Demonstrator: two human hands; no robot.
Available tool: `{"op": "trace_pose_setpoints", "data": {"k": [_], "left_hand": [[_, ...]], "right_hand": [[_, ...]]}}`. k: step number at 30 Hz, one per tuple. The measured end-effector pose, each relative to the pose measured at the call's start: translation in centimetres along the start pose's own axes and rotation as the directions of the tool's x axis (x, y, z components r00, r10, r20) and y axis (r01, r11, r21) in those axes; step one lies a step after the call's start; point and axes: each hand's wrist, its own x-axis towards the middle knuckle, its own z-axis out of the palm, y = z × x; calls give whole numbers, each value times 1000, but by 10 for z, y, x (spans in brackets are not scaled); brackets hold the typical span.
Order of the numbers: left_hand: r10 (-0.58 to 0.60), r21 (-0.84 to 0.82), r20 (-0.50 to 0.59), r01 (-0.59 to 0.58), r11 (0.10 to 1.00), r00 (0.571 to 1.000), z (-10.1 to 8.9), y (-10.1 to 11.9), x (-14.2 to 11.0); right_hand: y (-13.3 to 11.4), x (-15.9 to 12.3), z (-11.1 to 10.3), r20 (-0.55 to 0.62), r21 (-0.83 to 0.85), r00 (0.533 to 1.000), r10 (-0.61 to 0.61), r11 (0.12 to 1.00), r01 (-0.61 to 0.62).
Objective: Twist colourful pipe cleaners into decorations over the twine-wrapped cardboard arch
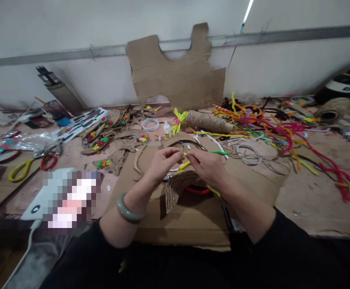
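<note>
My left hand (pixel 165 163) and my right hand (pixel 209 165) meet over the cardboard, fingertips pinched together. Between them shows a small knot of yellow pipe cleaner (pixel 185 154); most of it is hidden by the fingers. A curved piece covered in rows of brown twine (pixel 179 188) lies just below my hands, with a red-rimmed scissor handle (pixel 197 191) partly under it. A green pipe cleaner (pixel 219 152) sticks out past my right hand. All this rests on a flat cardboard sheet (pixel 193 224).
A twine roll (pixel 209 121), a small glue bottle (pixel 166 130) and a white wire coil (pixel 150 124) stand behind. Tangled pipe cleaners (pixel 283 132) spread to the right. Twine-covered shapes (pixel 102 136), scissors (pixel 21 170) and a white power bank (pixel 47 188) lie left. Cut cardboard (pixel 177 68) leans on the wall.
</note>
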Motion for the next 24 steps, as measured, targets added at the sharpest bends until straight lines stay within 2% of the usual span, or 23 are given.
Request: {"op": "trace_pose_setpoints", "data": {"k": [7,10,12,14,17,19,20,21,23,24], "left_hand": [[73,319,81,-95,943,994,-3,4,0],[182,424,135,-223,878,974,-5,4,0],[297,475,177,-346,809,938,-7,2,0],[412,502,232,-472,725,881,-8,1,1],[550,528,306,-620,581,777,-10,0,0],[603,555,322,-661,505,730,-10,2,-2],[610,567,311,-657,497,729,-9,3,-3],[597,571,287,-634,522,749,-9,5,-4],[499,534,205,-523,664,842,-8,9,-6],[407,487,164,-433,759,898,-7,11,-6]], "right_hand": [[1,0,-1,246,-28,966,73,997,-68],[-2,4,-6,323,75,934,154,979,-188],[-5,8,-11,372,199,902,218,931,-307],[-7,11,-15,457,346,850,263,827,-443],[-9,13,-20,598,516,749,284,578,-632],[-10,13,-21,654,569,701,284,425,-703],[-11,13,-21,666,588,691,281,372,-718],[-11,12,-20,672,601,688,272,341,-723],[-10,12,-20,648,618,711,271,359,-700],[-8,12,-19,612,620,741,277,414,-667]]}}
